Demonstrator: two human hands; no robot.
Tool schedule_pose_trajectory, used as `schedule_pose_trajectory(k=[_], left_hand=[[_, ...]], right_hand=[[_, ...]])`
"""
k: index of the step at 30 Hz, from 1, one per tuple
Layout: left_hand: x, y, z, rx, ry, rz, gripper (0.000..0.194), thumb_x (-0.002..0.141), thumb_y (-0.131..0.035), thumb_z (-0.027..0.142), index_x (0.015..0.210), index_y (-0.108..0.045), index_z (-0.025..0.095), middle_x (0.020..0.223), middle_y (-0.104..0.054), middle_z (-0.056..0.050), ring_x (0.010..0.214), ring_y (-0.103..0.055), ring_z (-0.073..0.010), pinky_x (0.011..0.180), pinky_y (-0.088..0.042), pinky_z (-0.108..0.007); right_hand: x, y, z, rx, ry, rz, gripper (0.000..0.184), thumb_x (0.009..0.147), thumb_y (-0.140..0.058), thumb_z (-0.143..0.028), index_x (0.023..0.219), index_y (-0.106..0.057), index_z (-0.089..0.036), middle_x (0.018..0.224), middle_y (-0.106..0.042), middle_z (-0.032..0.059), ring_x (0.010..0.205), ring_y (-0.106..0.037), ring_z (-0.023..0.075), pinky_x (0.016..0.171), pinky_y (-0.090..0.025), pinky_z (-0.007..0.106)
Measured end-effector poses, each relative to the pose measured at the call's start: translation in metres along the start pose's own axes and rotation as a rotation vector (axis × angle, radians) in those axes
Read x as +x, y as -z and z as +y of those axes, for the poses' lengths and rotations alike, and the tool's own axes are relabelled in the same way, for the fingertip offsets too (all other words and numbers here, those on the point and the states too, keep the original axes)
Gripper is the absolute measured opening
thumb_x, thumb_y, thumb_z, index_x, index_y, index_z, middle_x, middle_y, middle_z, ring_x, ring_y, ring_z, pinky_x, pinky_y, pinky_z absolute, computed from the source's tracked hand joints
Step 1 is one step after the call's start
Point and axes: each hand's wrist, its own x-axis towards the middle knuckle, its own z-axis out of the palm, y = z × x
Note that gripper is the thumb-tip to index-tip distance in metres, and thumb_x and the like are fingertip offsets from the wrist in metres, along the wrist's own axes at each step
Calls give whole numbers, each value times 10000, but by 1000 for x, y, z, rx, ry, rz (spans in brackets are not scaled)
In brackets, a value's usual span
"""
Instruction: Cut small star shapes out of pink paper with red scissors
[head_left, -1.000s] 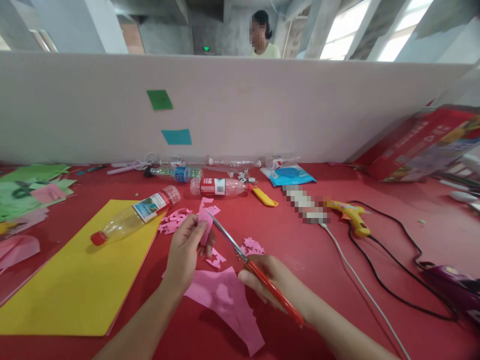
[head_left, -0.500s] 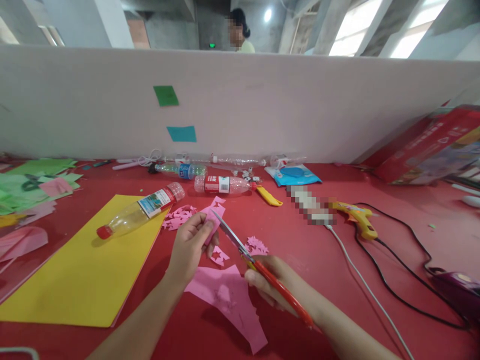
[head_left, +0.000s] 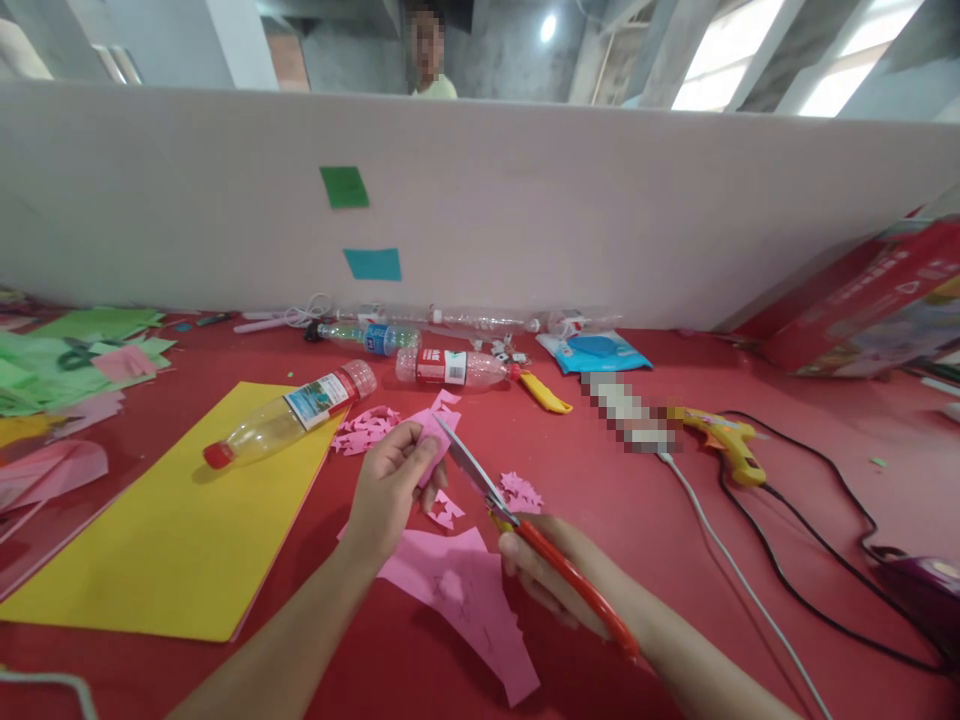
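Between the thumb and fingers of my left hand is a small piece of pink paper. My right hand grips red-handled scissors, whose metal blades point up and left against the edge of that piece. Below the hands lies a larger pink sheet with ragged cut edges and faint marks. Small pink cutouts sit in a pile just beyond the scissors. Further pink scraps are heaped beyond my left hand, and another cut scrap lies under its fingers.
A plastic bottle rests on yellow sheets at left. More bottles lie along the white partition. A yellow glue gun with black cord, a white cable and blue wipes pack occupy the right. A person stands beyond.
The view has shifted slightly, so the table's contents appear a little further right. Both hands keep their hold on the paper and scissors. The person behind the partition has moved left.
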Motion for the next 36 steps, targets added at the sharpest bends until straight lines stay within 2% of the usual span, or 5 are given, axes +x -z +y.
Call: schedule_pose_trajectory(k=[5, 16, 22, 29, 36], left_hand=[[2, 2, 0, 0, 1, 0, 274, 840, -574, 272, 612, -456, 175, 470, -547, 60, 340, -426, -32, 360, -324, -142], [3, 7, 0, 37, 11, -11, 258, 830, -591, 286, 624, -485, 173, 480, -560, 57, 341, -414, -29, 346, -312, -139], [3, 8, 0, 39, 14, -24, 245, 834, -592, 289, 639, -504, 170, 480, -565, 57, 334, -405, -25, 342, -303, -136], [5, 9, 1, 59, 10, -27, 227, 815, -601, 298, 643, -526, 171, 464, -553, 58, 319, -376, -24, 328, -272, -142], [5, 9, 2, 72, 19, -11, 227, 801, -603, 301, 633, -520, 174, 455, -538, 58, 318, -367, -28, 324, -255, -147]], right_hand=[[0, 1, 6, -7, 24, -2, 517, 856, -420, -699, 688, -398, -210, 435, -307, -108, 347, -275, 47, 374, -194, 212], [-1, 3, 5, -16, -4, -6, 496, 868, -439, -675, 713, -424, -205, 417, -318, -111, 315, -253, 40, 356, -204, 209], [0, 3, 9, 6, -35, -9, 526, 838, -442, -714, 695, -411, -209, 411, -321, -115, 299, -204, 29, 338, -161, 208], [0, 3, 5, -8, -58, 12, 497, 850, -472, -670, 682, -406, -208, 414, -319, -113, 306, -220, 30, 342, -151, 211], [-1, 4, 2, -34, -73, 18, 487, 848, -498, -657, 680, -409, -209, 425, -311, -113, 319, -254, 37, 359, -189, 210]])
